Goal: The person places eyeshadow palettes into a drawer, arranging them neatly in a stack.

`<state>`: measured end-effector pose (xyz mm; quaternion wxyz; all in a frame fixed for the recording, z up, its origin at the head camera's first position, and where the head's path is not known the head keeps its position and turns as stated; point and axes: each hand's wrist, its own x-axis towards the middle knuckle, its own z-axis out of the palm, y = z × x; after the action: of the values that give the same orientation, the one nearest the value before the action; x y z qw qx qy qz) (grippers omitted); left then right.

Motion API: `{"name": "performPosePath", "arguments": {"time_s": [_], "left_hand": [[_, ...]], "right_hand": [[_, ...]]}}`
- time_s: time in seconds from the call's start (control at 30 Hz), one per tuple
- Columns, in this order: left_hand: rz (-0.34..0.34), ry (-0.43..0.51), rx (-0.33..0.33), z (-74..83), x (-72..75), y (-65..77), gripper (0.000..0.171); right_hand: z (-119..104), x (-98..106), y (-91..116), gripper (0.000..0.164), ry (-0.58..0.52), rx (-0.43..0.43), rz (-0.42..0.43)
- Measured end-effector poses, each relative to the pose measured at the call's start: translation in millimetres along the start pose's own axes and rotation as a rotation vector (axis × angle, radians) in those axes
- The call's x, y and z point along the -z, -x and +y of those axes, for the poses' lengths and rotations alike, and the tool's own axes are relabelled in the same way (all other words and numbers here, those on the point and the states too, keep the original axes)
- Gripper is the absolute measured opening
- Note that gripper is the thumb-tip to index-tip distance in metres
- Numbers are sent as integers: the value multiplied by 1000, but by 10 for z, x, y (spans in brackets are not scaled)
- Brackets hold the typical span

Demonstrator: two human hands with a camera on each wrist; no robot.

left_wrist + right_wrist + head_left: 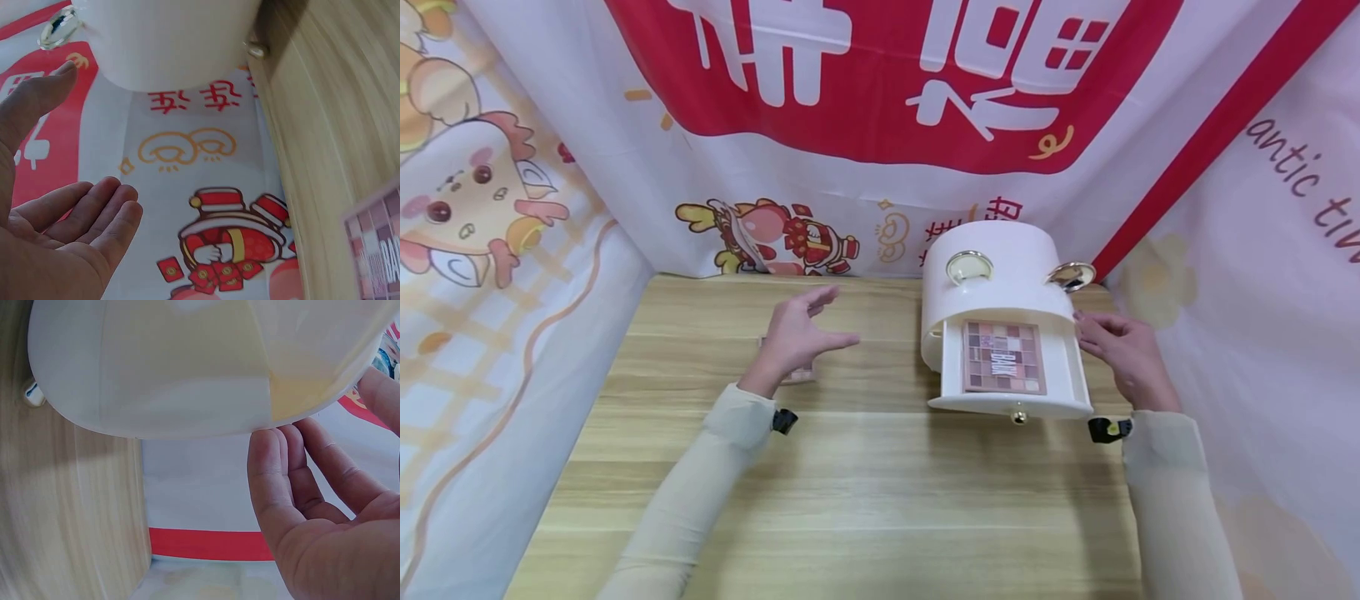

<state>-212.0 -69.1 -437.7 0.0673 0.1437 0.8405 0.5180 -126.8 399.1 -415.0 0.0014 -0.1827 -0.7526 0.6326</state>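
Pale cream long sleeves (1172, 500), wide cuffs (742, 414), small black wrist devices (784, 421)

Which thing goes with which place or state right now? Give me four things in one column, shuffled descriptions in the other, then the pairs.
Things
1. White plastic drawer with a curved front
2. Pink rectangular palette, the one farther right in the head view
3. Pink rectangular palette, the one farther left in the head view
4. Right grip

Places and states
A. Lying on the light wooden tabletop
B. Fingertips at the side of the white rounded plastic box
C. Pulled out, open
D. Lying inside the drawer

Pairs: 1-C, 2-D, 3-A, 4-B
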Motion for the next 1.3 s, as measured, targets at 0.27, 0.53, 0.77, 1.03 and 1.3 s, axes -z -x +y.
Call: {"name": "performPosePath", "arguments": {"time_s": [0.27, 0.53, 0.77, 1.03, 1.3], "left_hand": [[6, -83, 60, -186, 141, -29, 100], [6, -154, 100, -415, 229, -19, 106], [-45, -240, 143, -642, 316, -14, 112], [-87, -241, 177, -919, 367, 11, 120], [-107, -284, 188, -1124, 421, 36, 119]], "right_hand": [[0, 13, 6, 43, 9, -17, 11], [9, 23, 20, 42, 9, -22, 16], [-1, 31, 10, 38, -29, -19, 15], [1, 15, 0, 32, -25, -6, 9], [16, 5, -20, 35, 3, -9, 13]]}}
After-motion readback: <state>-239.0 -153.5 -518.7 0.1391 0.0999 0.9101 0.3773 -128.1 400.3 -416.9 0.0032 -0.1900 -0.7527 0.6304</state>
